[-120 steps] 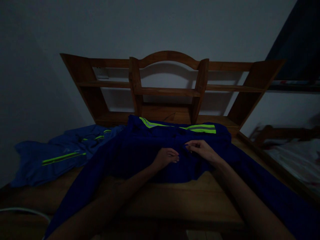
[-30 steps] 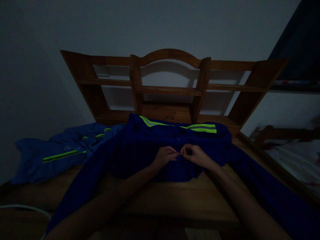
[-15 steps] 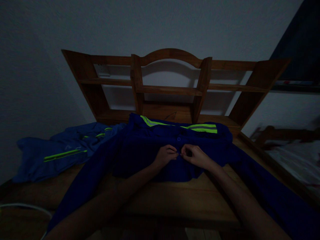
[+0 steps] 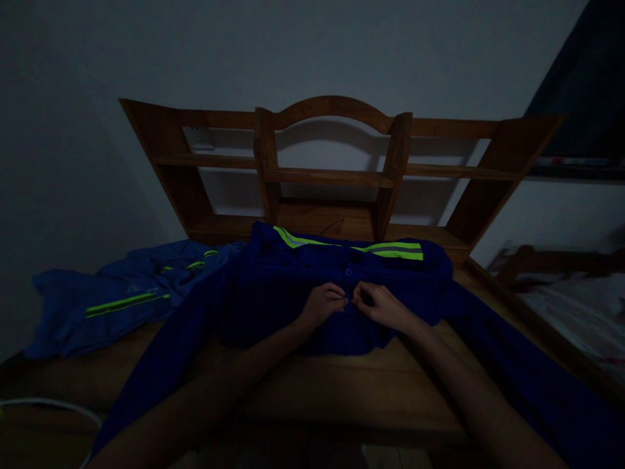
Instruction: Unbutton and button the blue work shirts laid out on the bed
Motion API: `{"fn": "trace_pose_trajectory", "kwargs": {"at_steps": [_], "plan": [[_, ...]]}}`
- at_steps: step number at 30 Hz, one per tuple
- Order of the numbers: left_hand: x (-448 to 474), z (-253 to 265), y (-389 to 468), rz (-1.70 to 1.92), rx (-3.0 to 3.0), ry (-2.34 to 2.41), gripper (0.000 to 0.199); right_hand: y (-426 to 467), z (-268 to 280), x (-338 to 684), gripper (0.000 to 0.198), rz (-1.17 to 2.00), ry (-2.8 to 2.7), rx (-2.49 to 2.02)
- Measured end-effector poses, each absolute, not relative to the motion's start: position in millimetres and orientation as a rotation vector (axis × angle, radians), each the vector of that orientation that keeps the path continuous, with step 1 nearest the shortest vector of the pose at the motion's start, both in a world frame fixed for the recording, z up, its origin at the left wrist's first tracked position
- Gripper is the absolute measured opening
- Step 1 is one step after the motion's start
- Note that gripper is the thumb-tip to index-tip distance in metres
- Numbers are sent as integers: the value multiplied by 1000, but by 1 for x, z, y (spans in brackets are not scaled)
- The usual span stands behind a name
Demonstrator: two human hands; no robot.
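A dark blue work jacket (image 4: 278,299) with yellow-green reflective strips lies spread on the wooden desk, its sleeves reaching down both sides toward me. Along its front middle, my left hand (image 4: 323,305) pinches the fabric at the placket. Close by on the right, my right hand (image 4: 381,305) also has thumb and forefinger closed on the placket, the fingertips of both hands almost meeting. A button (image 4: 348,272) shows just above them. Whatever lies right between the fingertips is too dark and small to make out.
A second, lighter blue garment (image 4: 122,286) with reflective strips lies crumpled on the left of the desk (image 4: 351,391). Behind stands a wooden shelf unit (image 4: 332,176) against the wall. A white cable (image 4: 58,402) curves at the lower left.
Hardly anything differs; both hands stay at the same spot on the placket, and the view has shifted very slightly.
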State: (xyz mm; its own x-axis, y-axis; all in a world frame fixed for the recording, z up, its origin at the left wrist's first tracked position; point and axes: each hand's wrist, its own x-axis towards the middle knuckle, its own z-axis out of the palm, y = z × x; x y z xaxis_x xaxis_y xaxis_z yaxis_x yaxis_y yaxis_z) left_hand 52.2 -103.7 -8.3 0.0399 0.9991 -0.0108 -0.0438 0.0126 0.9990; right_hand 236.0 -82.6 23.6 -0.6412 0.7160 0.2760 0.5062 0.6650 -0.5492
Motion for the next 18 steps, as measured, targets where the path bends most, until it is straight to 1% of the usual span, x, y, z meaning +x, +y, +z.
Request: {"fn": "trace_pose_trajectory", "kwargs": {"at_steps": [11, 18], "plan": [[51, -13, -103, 1199, 1226, 1131, 24, -84, 25, 235, 8, 567, -2431, -965], [49, -18, -101, 1206, 1298, 1117, 23, -83, 24, 236, 8, 558, -2444, -961]]}}
